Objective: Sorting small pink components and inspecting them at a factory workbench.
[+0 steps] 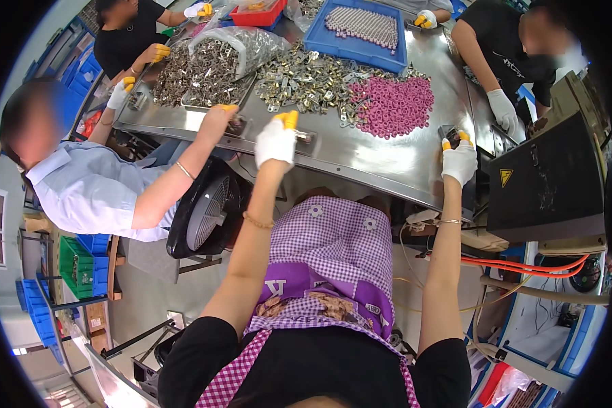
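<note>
My left hand point(276, 144), in a white glove with yellow fingertips, is at the table's front edge, its fingers closed together. What they pinch is too small to make out. Just right of it sits a small metal fixture point(306, 137). My right hand point(460, 164), gloved the same way, is at the table's right front corner with its fingers curled at a small dark metal block point(449, 133); what is between them is hidden. Ahead of both hands lie a heap of pink ring-shaped parts point(393, 105) and a pile of loose metal fittings point(299, 78).
A blue tray point(353, 49) with rows of pale pink parts stands behind the heaps. More brown metal pieces point(197, 71) spill from a plastic bag at left. Co-workers sit left and across. A black fan point(211, 211) stands below left; a dark machine box point(547, 180) is at right.
</note>
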The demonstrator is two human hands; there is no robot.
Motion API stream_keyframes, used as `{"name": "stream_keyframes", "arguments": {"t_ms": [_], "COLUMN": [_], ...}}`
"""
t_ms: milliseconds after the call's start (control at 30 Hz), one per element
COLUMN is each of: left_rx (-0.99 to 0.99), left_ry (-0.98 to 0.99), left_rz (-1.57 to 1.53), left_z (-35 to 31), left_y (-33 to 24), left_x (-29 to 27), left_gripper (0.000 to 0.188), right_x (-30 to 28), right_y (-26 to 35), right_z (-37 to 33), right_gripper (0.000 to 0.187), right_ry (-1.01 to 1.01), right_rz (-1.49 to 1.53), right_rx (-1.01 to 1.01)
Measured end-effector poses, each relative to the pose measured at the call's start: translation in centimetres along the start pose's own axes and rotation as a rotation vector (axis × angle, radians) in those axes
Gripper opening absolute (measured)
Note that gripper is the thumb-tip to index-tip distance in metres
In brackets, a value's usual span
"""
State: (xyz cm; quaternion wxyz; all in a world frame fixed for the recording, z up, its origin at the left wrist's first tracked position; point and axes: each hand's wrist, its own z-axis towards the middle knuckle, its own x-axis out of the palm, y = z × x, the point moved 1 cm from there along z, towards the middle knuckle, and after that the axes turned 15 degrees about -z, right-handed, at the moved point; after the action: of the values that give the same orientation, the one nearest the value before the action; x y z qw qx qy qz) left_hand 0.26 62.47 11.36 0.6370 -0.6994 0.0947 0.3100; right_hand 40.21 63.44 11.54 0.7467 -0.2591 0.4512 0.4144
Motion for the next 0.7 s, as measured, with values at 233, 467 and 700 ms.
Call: {"name": "stream_keyframes", "arguments": {"t_ms": [233,467,700], "left_rx": [0.176,0.163,0.241], "left_ry": [0.144,0.088,0.044], "left_rz": [0.189,0.786,0.685], "left_z": [0.3,4.4,3.3], "left_y": [-4.2,-5.5,-4.3], "left_x": [2.8,2.2,2.6], "left_gripper": [0.034,0.019,0.016], "right_x": [0.0,-0.1,-0.3], "right_y": [0.2,0.0,0.0], "right_z": [0.1,0.1,0.3], "right_gripper": [0.036,0.035,0.034], "right_ry": [0.043,0.042,0.099], "right_rz": [-0.029,-0.026,-0.030], "right_rx": [0.030,0.017,0.033]}}
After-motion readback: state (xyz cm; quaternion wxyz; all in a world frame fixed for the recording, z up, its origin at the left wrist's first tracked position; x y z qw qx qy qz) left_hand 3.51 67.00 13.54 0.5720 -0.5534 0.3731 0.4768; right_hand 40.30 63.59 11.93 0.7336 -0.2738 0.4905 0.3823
